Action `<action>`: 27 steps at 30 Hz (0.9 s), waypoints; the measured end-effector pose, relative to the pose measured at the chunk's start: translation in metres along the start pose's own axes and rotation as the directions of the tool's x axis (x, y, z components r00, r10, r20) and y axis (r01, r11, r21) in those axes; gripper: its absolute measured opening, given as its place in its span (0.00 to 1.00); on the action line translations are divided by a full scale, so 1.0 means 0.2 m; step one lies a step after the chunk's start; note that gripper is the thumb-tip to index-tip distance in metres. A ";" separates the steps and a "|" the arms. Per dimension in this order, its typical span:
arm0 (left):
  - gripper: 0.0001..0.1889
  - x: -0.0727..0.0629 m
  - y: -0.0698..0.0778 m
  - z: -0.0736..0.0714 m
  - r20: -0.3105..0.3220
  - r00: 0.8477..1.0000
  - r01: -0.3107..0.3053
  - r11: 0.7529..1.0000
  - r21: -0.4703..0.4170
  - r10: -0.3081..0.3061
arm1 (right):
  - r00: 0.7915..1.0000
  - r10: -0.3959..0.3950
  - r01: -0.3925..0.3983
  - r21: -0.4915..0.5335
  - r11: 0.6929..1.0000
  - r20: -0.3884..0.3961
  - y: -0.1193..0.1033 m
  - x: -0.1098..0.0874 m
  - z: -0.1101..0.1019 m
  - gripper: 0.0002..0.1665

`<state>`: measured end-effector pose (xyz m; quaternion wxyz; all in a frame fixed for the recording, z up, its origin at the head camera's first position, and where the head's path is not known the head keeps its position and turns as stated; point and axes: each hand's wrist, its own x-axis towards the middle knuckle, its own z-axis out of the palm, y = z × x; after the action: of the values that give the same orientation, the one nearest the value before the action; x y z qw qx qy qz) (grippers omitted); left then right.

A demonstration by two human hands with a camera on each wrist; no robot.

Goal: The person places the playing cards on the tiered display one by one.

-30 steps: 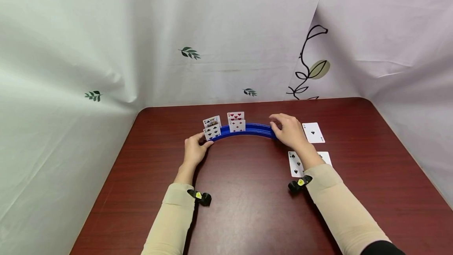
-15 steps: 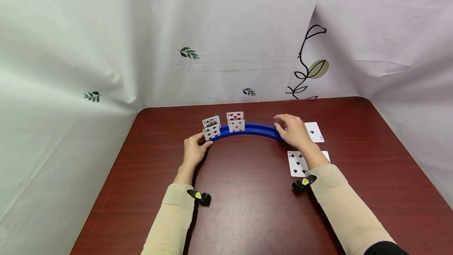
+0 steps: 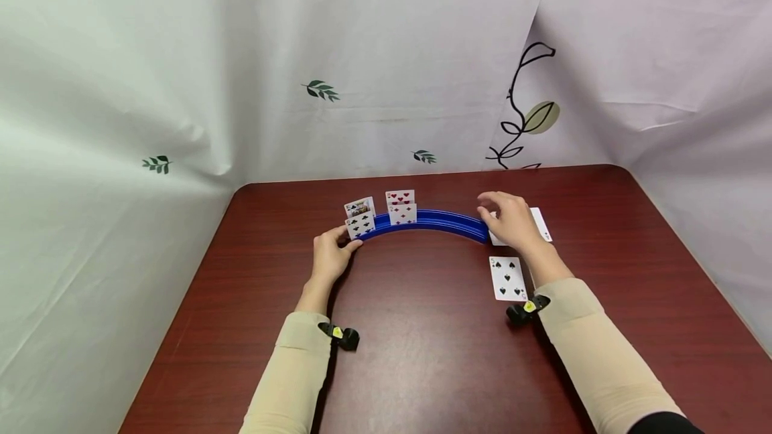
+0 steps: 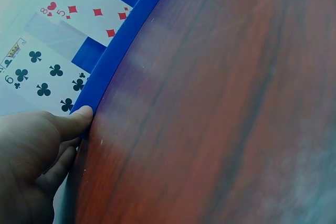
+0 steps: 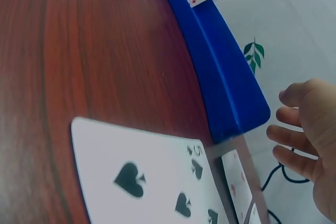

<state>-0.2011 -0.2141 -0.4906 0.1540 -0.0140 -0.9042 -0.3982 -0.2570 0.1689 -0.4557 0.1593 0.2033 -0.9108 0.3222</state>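
Pinching the left end of the curved blue card holder between thumb and fingers is the left hand; the right hand hangs beside the other end, fingers loosely bent, gripping nothing. Resting on the surface, the holder is probably light, stiff, slippery plastic, best gripped at its ends. Glossy and grooved, it bears a six of clubs before a king, and a five of diamonds before an eight of hearts.
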 end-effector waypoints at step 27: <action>0.18 0.00 0.00 0.00 0.004 1.000 0.013 1.000 0.010 -0.013 | 0.997 0.071 -0.070 -0.032 0.997 0.014 0.12 -0.06 -0.13 0.14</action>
<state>-0.2010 -0.2136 -0.4905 0.1497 -0.0083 -0.9065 -0.3947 -0.2550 0.2059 -0.4545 0.1442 0.1708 -0.9234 0.3119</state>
